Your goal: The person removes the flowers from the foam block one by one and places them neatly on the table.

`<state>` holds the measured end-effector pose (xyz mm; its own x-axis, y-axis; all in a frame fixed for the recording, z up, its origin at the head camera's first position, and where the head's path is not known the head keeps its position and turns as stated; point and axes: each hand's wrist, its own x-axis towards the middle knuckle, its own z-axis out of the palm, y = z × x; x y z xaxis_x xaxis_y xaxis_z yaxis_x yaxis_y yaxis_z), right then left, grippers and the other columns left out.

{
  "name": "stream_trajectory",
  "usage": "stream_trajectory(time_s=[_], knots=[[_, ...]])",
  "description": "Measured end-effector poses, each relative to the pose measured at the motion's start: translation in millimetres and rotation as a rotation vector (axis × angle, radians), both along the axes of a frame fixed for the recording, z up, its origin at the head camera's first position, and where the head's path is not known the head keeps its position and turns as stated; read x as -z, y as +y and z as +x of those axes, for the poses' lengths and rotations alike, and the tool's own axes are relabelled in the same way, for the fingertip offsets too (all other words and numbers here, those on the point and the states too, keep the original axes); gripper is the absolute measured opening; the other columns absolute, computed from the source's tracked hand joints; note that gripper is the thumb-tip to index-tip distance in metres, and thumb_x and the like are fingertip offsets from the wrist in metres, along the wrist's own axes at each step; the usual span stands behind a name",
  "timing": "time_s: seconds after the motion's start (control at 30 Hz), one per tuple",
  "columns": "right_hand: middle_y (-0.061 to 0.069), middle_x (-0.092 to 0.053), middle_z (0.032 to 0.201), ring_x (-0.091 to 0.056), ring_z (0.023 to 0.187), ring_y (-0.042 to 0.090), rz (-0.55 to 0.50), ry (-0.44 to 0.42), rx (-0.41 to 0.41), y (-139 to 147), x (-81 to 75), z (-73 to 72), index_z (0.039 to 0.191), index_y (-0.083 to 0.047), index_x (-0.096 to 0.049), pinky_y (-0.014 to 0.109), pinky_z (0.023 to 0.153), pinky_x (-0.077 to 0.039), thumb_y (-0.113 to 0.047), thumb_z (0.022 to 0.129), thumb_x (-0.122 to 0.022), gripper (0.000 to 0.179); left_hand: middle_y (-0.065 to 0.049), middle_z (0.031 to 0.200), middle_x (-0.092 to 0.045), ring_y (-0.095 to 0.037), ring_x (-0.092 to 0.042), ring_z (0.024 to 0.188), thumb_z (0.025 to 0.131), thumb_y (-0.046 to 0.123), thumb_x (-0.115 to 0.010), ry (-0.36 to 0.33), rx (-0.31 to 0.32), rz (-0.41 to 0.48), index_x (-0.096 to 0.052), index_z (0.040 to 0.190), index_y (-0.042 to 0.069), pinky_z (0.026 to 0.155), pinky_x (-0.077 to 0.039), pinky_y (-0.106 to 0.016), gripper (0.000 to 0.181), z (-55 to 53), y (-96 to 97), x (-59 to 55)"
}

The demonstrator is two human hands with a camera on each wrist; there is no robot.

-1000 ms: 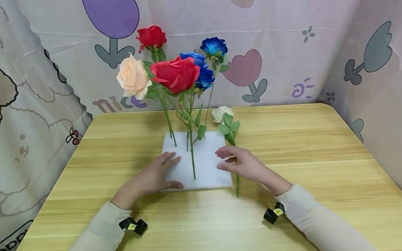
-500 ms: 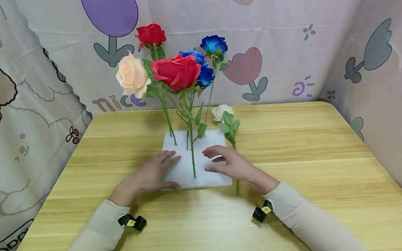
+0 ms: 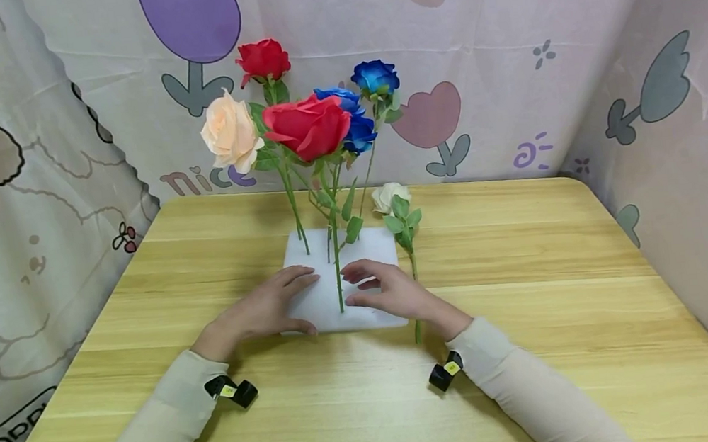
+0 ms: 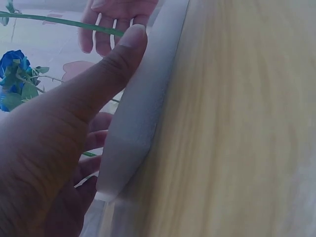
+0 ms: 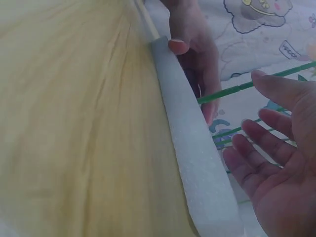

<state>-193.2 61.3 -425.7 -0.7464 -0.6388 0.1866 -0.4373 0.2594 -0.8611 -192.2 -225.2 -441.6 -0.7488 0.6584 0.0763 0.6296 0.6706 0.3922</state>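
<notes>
A white foam board (image 3: 376, 315) lies flat on the table, with several artificial roses standing in it. My left hand (image 3: 260, 305) rests on the board's left side, fingers spread over the top and thumb near the front edge. Over the board's right half, my right hand (image 3: 393, 292) has relaxed fingers around a gap, close to the stem (image 3: 339, 279) of the front red rose (image 3: 309, 127); nothing is gripped. In the right wrist view, that thumb (image 5: 276, 86) overlaps the green stem (image 5: 227, 92); contact cannot be told.
Behind stand another red rose (image 3: 264, 60), a peach rose (image 3: 232, 133) and blue roses (image 3: 375, 76). A white rose (image 3: 391, 197) lies on the wooden table (image 3: 527, 290) along the board's right side, its stem passing beneath my right wrist. A patterned cloth (image 3: 497, 114) hangs behind.
My right hand has moved left, from the board's right edge to beside the front red rose's stem. The left hand has stayed on the board.
</notes>
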Motion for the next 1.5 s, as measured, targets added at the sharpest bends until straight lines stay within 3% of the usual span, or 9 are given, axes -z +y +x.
stream_trajectory(time_s=[0.33, 0.57, 0.83, 1.07, 1.33, 1.5], knots=[[0.011, -0.063, 0.115, -0.061, 0.109, 0.024, -0.01, -0.047, -0.005, -8, 7.7, 3.8, 0.122, -0.003, -0.06, 0.034, 0.095, -0.052, -0.015, 0.092, -0.07, 0.034, -0.01, 0.153, -0.035, -0.03, -0.031, 0.14, 0.068, 0.077, -0.066, -0.006, -0.009, 0.008, -0.039, 0.149, 0.006, 0.113, -0.032, -0.044, 0.111, 0.1, -0.3, 3.2], [0.003, -0.066, 0.107, -0.064, 0.102, 0.014, 0.028, -0.002, 0.023, -13, 10.3, 6.0, 0.116, -0.005, -0.064, 0.025, 0.087, -0.054, -0.012, 0.095, -0.065, 0.022, -0.012, 0.154, -0.033, -0.033, -0.03, 0.141, 0.068, 0.075, -0.068, -0.019, -0.021, 0.006, -0.038, 0.149, 0.004, 0.113, -0.031, -0.047, 0.113, 2.1, -0.1, 2.4], [0.002, -0.069, 0.103, -0.065, 0.098, 0.013, 0.018, 0.013, 0.016, -16, 9.3, 6.6, 0.11, -0.006, -0.068, 0.025, 0.083, -0.056, -0.01, 0.096, -0.063, 0.015, -0.012, 0.155, -0.031, -0.033, -0.028, 0.142, 0.067, 0.078, -0.065, -0.032, -0.026, -0.008, -0.037, 0.15, 0.005, 0.113, -0.032, -0.046, 0.114, 0.4, -1.3, 3.0], [0.009, -0.07, 0.104, -0.066, 0.096, 0.017, 0.013, 0.016, -0.015, -17, 4.7, 9.9, 0.109, -0.005, -0.069, 0.024, 0.08, -0.055, -0.01, 0.097, -0.061, 0.015, -0.015, 0.153, -0.033, -0.036, -0.03, 0.141, 0.067, 0.074, -0.069, -0.006, -0.01, -0.006, -0.038, 0.149, 0.002, 0.112, -0.032, -0.05, 0.113, -0.3, -0.2, 2.8], [-0.002, -0.068, 0.098, -0.064, 0.091, 0.007, 0.017, 0.032, -0.028, -18, 8.7, 8.9, 0.103, -0.012, -0.068, 0.026, 0.078, -0.055, -0.011, 0.099, -0.058, 0.01, -0.016, 0.153, -0.033, -0.037, -0.029, 0.141, 0.068, 0.072, -0.071, -0.002, -0.003, 0.0, -0.039, 0.148, 0.001, 0.112, -0.031, -0.05, 0.112, 0.8, 1.2, 0.5], [0.0, -0.069, 0.098, -0.066, 0.092, 0.011, 0.003, 0.029, -0.03, -18, 8.8, 9.9, 0.102, -0.011, -0.067, 0.026, 0.078, -0.056, -0.01, 0.1, -0.055, 0.012, -0.016, 0.153, -0.033, -0.036, -0.029, 0.141, 0.068, 0.071, -0.072, -0.002, -0.001, 0.001, -0.039, 0.149, 0.002, 0.113, -0.031, -0.05, 0.111, 0.9, 1.0, 0.4]])
